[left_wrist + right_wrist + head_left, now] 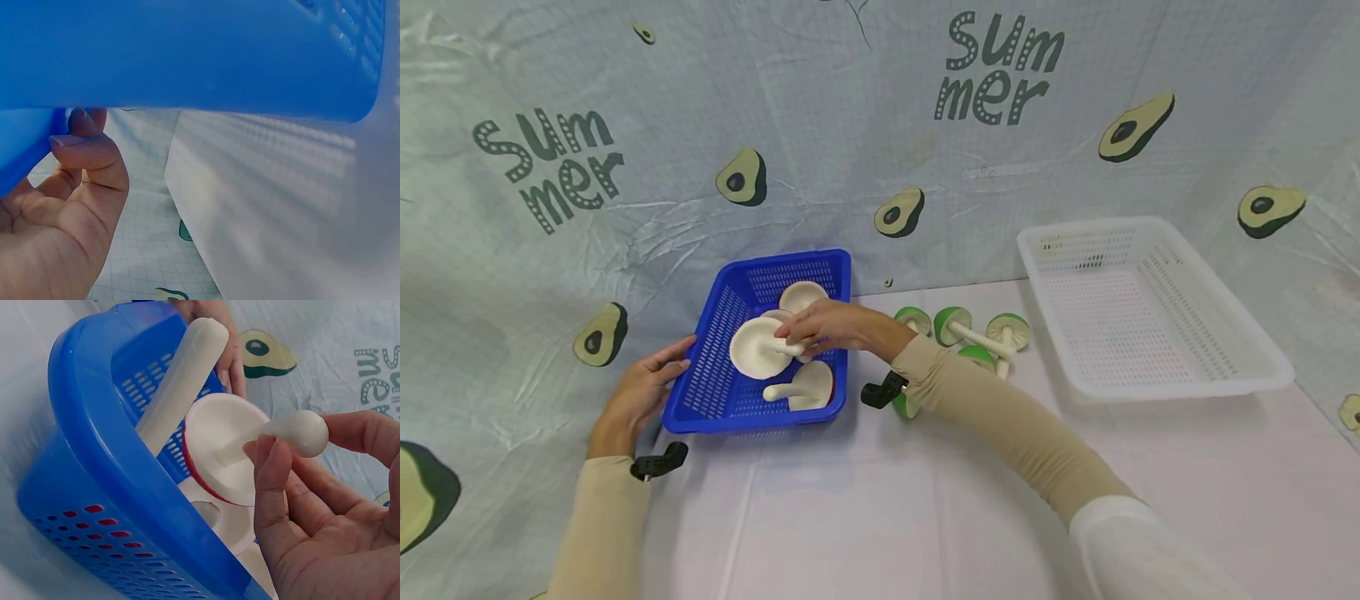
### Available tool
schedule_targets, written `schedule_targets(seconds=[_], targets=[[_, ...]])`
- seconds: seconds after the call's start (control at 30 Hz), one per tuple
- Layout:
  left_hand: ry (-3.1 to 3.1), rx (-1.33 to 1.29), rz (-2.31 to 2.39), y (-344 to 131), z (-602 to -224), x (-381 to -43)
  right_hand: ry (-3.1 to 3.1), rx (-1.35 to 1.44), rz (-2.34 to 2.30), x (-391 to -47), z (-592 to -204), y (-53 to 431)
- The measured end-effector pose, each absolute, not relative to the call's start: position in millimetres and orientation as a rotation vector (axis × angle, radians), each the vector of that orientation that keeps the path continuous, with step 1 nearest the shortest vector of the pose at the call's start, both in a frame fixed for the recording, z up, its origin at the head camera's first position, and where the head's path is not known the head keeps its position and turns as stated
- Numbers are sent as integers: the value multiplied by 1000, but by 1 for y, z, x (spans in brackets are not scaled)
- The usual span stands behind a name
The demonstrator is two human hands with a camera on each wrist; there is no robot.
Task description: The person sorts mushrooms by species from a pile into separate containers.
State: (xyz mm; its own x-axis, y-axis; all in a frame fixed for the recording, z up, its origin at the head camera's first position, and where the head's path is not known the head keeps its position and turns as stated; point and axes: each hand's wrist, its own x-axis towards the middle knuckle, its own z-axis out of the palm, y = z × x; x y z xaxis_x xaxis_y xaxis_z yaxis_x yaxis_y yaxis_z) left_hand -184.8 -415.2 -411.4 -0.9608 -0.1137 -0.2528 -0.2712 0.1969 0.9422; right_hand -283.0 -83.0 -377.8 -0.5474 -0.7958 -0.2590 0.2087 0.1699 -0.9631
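Note:
My right hand (835,325) pinches the pale stem of a toy mushroom (756,353) over the blue basket (741,423). In the right wrist view the stem end sits between thumb and fingers, and the held mushroom's cap (219,428) has a red edge and a whitish underside. Several more toy mushrooms lie in the basket, one (815,382) at its near right corner with its stem pointing left. At the basket's left side my left hand (638,392) holds the rim; in the left wrist view its fingers (103,159) curl at the blue edge.
Right of the basket, several green-capped mushrooms (953,323) lie on the white table (850,500), partly behind my right forearm. A white perforated basket (1120,317) stands farther right. A backdrop (820,108) printed with avocados hangs behind the table.

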Motion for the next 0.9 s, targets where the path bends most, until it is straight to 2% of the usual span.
schedule_targets(seconds=[0.53,0.9], targets=[[2300,-356,1929,-415,-411,-182,1869,-624,-1347,-276,-368,-79],[2312,-367,1916,-414,-410,-182,1793,-694,-1382,-275,-366,-50]])
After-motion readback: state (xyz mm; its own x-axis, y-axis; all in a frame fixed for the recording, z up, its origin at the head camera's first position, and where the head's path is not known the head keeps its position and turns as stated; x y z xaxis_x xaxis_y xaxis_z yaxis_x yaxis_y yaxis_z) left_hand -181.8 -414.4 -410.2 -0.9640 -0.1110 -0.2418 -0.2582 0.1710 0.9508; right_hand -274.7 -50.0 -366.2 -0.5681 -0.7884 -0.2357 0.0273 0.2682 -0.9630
